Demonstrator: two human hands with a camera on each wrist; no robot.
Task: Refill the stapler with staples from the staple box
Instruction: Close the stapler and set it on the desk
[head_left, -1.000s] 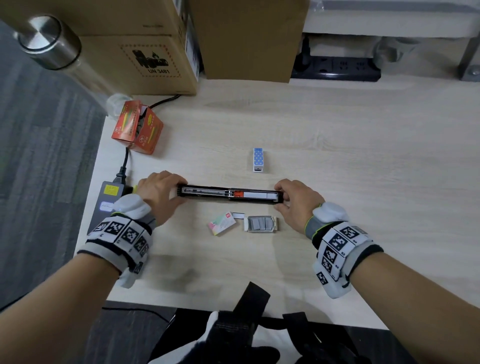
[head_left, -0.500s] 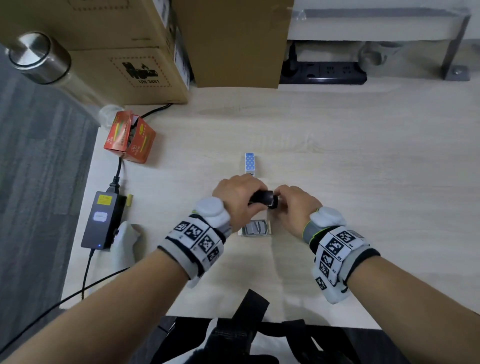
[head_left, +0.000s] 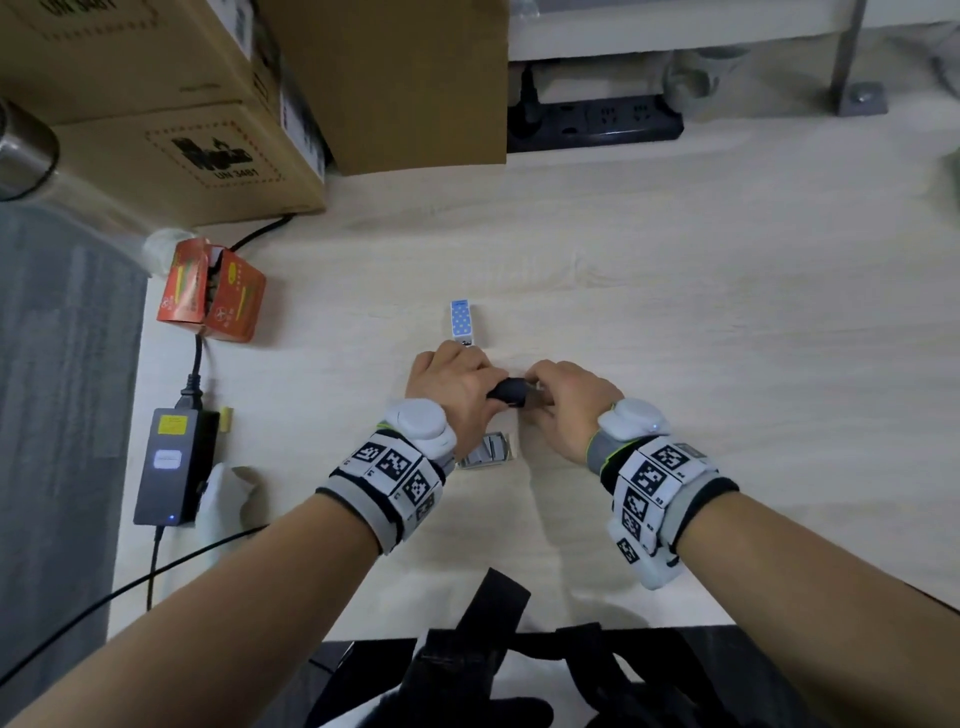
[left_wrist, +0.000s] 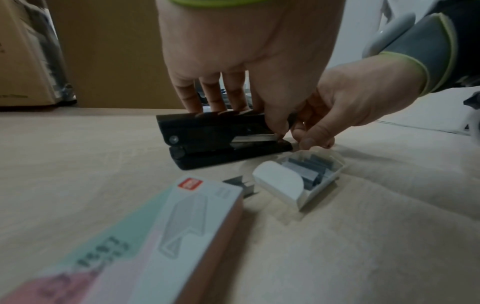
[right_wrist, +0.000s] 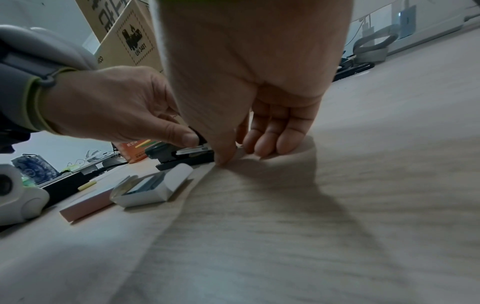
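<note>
The black stapler (head_left: 511, 393) lies folded shut on the desk, its silver magazine edge showing in the left wrist view. My left hand (head_left: 480, 387) grips it from above, fingers along the top arm and thumb on the near side. My right hand (head_left: 543, 391) pinches its front end between thumb and fingers. Just in front of the stapler (left_wrist: 221, 144) stands the open white staple box (left_wrist: 306, 179), filled with grey staple strips. The box's pastel sleeve (left_wrist: 168, 226) lies nearer the left wrist, with a loose staple strip (left_wrist: 239, 183) beside it. In the head view my left wrist hides the sleeve.
A small blue dotted box (head_left: 462, 320) stands just behind the hands. An orange carton (head_left: 213, 296), a power adapter (head_left: 174, 465) and its cables lie at the left edge. Cardboard boxes (head_left: 156, 130) and a power strip (head_left: 597, 122) line the back.
A second ago the stapler lay opened flat between both hands. My left hand swung its top arm over to the right, and it is now folded shut with both hands close together.
</note>
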